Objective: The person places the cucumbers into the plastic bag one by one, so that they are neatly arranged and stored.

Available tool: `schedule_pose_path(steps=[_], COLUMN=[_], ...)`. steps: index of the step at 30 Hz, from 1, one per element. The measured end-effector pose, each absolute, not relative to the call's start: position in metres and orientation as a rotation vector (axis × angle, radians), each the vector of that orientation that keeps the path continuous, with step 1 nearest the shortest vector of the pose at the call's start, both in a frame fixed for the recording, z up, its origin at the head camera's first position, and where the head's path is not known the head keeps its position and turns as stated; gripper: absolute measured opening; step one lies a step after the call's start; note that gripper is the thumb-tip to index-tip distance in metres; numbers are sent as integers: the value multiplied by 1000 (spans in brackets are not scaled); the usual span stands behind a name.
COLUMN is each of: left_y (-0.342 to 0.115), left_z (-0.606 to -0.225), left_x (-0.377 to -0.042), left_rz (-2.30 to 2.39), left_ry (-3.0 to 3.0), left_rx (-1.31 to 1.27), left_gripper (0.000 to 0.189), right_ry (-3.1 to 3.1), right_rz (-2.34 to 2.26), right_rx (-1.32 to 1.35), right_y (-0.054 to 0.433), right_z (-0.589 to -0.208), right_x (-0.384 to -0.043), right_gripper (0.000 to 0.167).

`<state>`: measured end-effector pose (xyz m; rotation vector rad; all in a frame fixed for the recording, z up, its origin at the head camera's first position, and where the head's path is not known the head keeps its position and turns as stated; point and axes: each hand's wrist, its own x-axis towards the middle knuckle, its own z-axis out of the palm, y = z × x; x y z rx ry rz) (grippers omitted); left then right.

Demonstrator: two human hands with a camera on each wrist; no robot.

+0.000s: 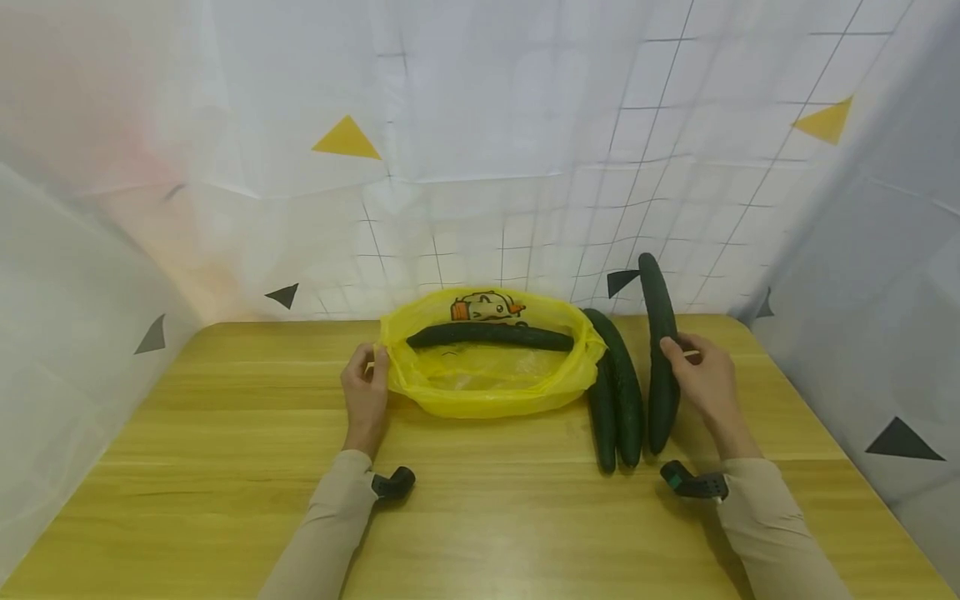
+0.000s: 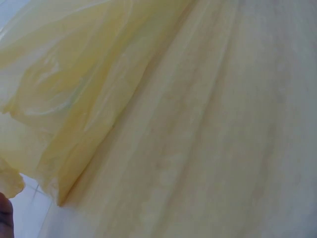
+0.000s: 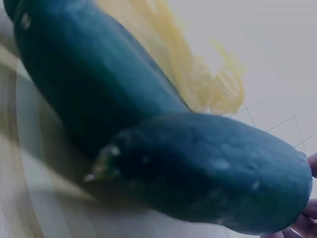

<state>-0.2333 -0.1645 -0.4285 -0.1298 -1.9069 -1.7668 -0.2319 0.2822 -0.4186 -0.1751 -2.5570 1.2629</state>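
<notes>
In the head view a yellow plastic bag (image 1: 480, 404) lies on the table with its mouth spread wide. One dark green cucumber (image 1: 491, 334) lies lengthwise inside it. My left hand (image 1: 366, 392) pinches the bag's left rim between thumb and fingers. With my right hand (image 1: 703, 373) I grip another cucumber (image 1: 660, 358), its far end tilted up off the table. Two more cucumbers (image 1: 628, 392) lie side by side against the bag's right edge. The right wrist view shows the gripped cucumber (image 3: 213, 173) close up, with fingertips (image 3: 304, 225) at its right side.
The wooden table (image 1: 487, 517) ends at a white sheet wall (image 1: 480, 208) with grid lines and coloured triangles. More white sheeting (image 1: 862, 333) stands along the right side. Each wrist wears a small black device (image 1: 393, 483).
</notes>
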Motion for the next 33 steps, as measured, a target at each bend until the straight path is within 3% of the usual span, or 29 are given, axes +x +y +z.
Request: schedule_pose_path(steps=[10,20,33], left_y=[-166,-168,-167], left_z=[-427,-425,-430], left_x=[-237,-237,-232], left_rz=[-1755,-1749,-1739], left_ry=[-1899,-1911,-1934], left_rx=[-158,-158,-138], left_gripper=[24,25,25], right_ry=[-2417,-2227,-2215], right_rz=[1413,1533,1553], right_rx=[-282,-215,-236], right_y=[276,268,258], right_z=[-405,-392,-385], right_x=[-232,-232,-225], right_gripper=[63,51,60])
